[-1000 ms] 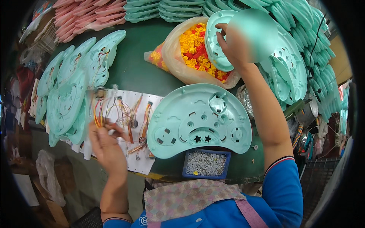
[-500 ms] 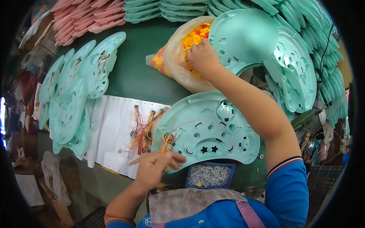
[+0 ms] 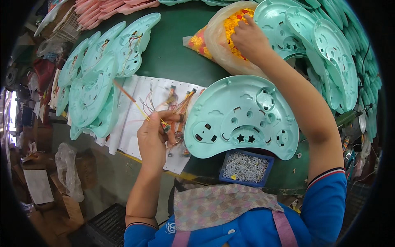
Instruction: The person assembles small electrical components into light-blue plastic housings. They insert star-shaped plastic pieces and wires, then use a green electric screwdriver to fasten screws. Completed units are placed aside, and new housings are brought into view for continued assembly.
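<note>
My left hand (image 3: 152,133) is closed on a wire harness (image 3: 144,112) over the white sheet. Thin coloured wires fan out from its fingers, and a small dark part shows at the fingertips. A mint-green plastic shell (image 3: 230,105) lies hollow side up to the right of that hand, with star-shaped cutouts and small posts. My right hand (image 3: 250,41) reaches into a clear plastic bag (image 3: 216,35) of small yellow and red plastic pieces (image 3: 232,26). Its fingers are bent among the pieces; whatever lies between the fingertips is hidden.
More harnesses (image 3: 177,99) lie on the white sheet (image 3: 142,88). A blue tray (image 3: 222,178) of small metal parts sits at the near table edge. Shells with wires (image 3: 92,90) lean at the left. Other mint-green shells (image 3: 335,61) crowd the right; pink shells (image 3: 98,12) are stacked far left.
My left hand has carried the harness off the shell's left end, leftward over the sheet. My right hand stays at the bag, its fingers shifted among the pieces. The whole view has shifted.
</note>
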The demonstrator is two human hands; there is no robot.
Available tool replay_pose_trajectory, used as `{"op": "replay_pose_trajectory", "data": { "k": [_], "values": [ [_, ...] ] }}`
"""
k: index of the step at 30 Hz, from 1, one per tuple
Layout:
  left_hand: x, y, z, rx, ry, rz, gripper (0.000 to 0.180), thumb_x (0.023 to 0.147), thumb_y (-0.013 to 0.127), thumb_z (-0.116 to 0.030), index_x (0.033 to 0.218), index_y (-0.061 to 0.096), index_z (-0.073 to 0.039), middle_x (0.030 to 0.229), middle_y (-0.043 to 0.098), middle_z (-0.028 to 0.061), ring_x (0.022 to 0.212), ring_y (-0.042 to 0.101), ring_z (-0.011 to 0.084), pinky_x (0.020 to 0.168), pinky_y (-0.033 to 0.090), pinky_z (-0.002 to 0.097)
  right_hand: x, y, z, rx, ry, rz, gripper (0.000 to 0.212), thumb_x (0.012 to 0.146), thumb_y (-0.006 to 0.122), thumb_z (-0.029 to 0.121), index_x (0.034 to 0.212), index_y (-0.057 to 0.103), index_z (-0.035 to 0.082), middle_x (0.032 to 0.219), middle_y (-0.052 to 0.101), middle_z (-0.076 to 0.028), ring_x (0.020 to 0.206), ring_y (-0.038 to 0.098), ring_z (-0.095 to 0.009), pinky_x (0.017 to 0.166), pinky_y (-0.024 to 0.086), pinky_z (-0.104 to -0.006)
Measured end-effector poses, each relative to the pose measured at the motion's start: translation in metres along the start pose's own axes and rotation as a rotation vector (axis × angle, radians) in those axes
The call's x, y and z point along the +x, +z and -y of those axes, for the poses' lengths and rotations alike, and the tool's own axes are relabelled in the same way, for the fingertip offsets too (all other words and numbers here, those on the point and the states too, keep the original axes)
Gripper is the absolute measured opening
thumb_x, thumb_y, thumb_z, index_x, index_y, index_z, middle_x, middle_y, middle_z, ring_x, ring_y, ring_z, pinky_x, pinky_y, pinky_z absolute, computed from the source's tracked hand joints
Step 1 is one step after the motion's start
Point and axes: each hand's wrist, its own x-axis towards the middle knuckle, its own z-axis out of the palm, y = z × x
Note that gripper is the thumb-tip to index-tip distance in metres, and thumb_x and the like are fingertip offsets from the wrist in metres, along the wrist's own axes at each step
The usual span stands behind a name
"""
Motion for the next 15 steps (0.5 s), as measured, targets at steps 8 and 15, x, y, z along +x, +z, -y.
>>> {"op": "replay_pose_trajectory", "data": {
  "k": [8,15],
  "values": [
    [-0.018,-0.025,0.023,0.002,0.02,0.114,0.045,0.108,0.051,-0.038,0.103,0.068,0.003,0.093,0.07,0.0104,0.063,0.06,0.0101,0.052,0.045,0.023,-0.154,-0.099,0.053,1.217,-0.233,0.384,0.017,0.086,0.07,0.018,0.099,0.07,0.007,0.096,0.065,-0.012,0.095,0.068,-0.031,0.078,0.056,-0.0453],
    [-0.018,0.021,0.028,0.417,0.312,0.242,0.029,0.105,0.057,-0.023,0.103,0.073,0.001,0.09,0.07,0.007,0.075,0.06,0.0157,0.068,0.047,0.0279,-0.177,-0.093,0.06,1.424,0.058,0.499,0.022,0.084,0.077,0.016,0.099,0.069,0.002,0.097,0.07,-0.015,0.096,0.068,-0.035,0.081,0.054,-0.0447]
  ]
}}
